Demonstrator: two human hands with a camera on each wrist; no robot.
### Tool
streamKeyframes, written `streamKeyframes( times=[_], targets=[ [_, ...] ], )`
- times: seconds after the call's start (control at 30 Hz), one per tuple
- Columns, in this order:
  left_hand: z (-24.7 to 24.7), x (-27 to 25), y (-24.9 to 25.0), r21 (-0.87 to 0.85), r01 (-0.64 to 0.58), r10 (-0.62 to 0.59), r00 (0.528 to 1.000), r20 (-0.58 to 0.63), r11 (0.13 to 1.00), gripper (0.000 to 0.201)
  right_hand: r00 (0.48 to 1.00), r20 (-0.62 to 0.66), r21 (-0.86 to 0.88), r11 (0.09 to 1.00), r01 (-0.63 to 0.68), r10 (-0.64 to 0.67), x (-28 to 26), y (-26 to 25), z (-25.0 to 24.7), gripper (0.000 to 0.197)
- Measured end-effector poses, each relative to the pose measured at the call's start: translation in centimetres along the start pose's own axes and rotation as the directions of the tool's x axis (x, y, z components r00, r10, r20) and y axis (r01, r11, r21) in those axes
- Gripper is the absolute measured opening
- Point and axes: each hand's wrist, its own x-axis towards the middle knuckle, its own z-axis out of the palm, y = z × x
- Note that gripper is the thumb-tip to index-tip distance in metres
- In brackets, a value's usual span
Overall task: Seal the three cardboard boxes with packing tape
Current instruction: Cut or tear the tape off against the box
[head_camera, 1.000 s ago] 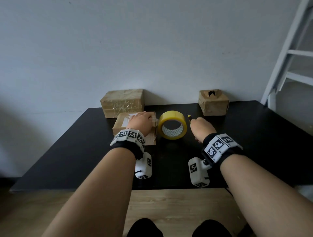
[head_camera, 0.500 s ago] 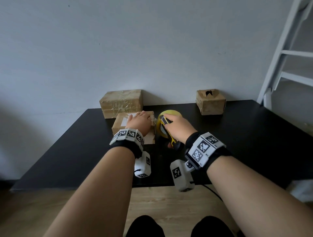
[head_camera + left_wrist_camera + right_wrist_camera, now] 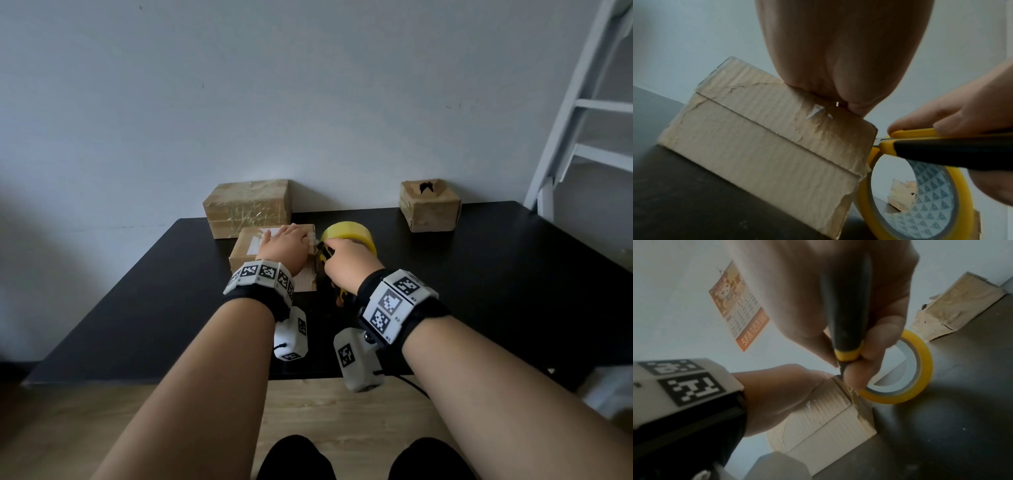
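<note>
A small cardboard box (image 3: 245, 251) lies near the middle of the black table (image 3: 479, 291). My left hand (image 3: 286, 245) presses flat on its top. Just right of it a yellow tape roll (image 3: 356, 231) stands on edge. My right hand (image 3: 346, 262) grips a yellow-and-black utility knife (image 3: 323, 255). The knife (image 3: 941, 146) has its tip at the upper right edge of the box (image 3: 766, 146), in front of the tape roll (image 3: 920, 211). A taped box (image 3: 246, 205) and a smaller torn box (image 3: 430, 205) stand by the wall.
A white ladder frame (image 3: 582, 109) stands at the table's far right corner. A calendar (image 3: 737, 308) hangs on the wall. The wooden floor (image 3: 325, 404) lies below the table's near edge.
My right hand took up the knife from the right of the tape roll and carried it left to the near box's right edge. My left hand has stayed on the box.
</note>
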Motion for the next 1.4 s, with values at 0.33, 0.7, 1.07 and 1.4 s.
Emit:
streamKeyframes(
  times=[0.33,0.7,1.07,1.4],
  targets=[
    [-0.1,0.0,0.1,-0.022,-0.004,0.004,1.0,0.015,1.0,0.047,0.999,0.032,-0.017,1.0,0.019,-0.018,-0.1,0.2,-0.5,0.036],
    [-1.1,-1.3,0.6,-0.148,-0.035,0.031,0.999,-0.023,0.988,0.04,0.948,-0.303,0.197,0.98,-0.033,0.093,0.5,3.0,-4.3,0.041],
    [-1.9,-2.5,0.6,-0.377,0.003,-0.033,0.997,-0.072,0.926,0.037,0.923,-0.025,-0.29,0.881,-0.373,0.383,2.6,8.6,-3.1,0.037],
    [-1.4,-1.3,1.2,-0.373,0.075,-0.122,0.987,-0.105,0.925,0.018,0.946,-0.014,-0.305,0.899,-0.314,0.325,4.6,10.1,-2.6,0.035]
  ],
)
